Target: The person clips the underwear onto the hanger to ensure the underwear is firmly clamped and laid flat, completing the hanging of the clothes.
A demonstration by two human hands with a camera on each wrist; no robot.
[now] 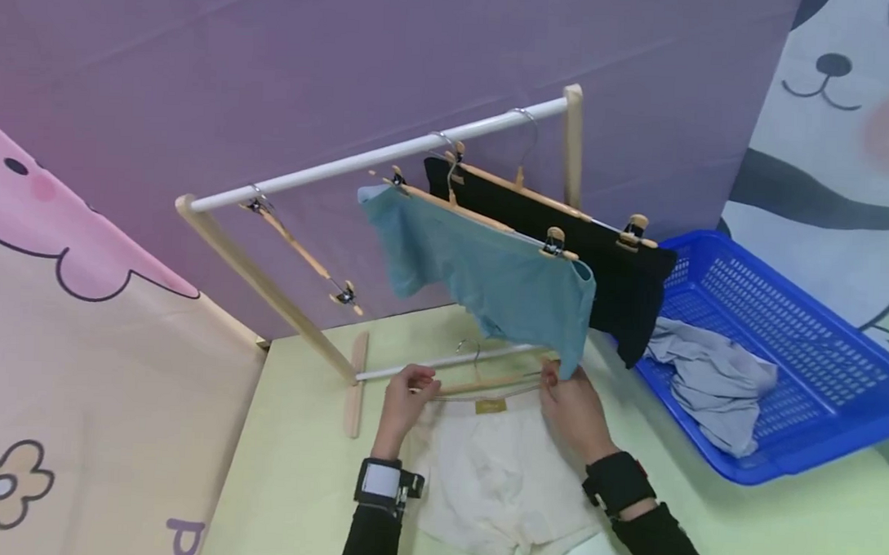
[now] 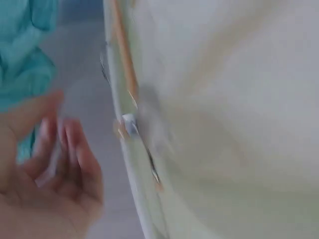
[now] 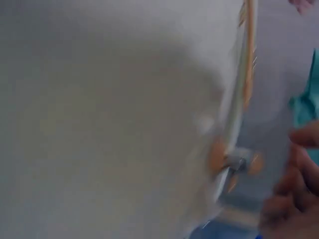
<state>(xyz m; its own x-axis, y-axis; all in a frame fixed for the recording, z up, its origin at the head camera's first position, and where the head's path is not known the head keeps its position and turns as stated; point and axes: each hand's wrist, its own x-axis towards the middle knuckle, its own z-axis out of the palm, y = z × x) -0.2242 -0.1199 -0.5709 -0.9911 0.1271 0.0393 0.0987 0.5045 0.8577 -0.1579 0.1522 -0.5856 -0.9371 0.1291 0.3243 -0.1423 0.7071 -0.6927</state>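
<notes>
Cream-white shorts (image 1: 482, 467) lie flat on the table, waistband toward the rack. Along the waistband runs a wooden clip hanger (image 1: 488, 384), its metal hook pointing away. My left hand (image 1: 407, 403) is at the hanger's left end; in the left wrist view its loosely bent fingers stand apart from a clip (image 2: 129, 125), nothing between them. My right hand (image 1: 575, 409) is at the other end, under the hanging teal shorts (image 1: 489, 254). The right wrist view, blurred, shows its bent fingers beside a clip (image 3: 237, 162) at the white cloth's edge, apparently not touching it.
A garment rack (image 1: 390, 155) with a white rail stands behind the hands. Black shorts (image 1: 620, 292) and a bare clip hanger (image 1: 298, 248) hang from it too. At the right, a blue basket (image 1: 832, 324) contains grey cloth (image 1: 713, 385).
</notes>
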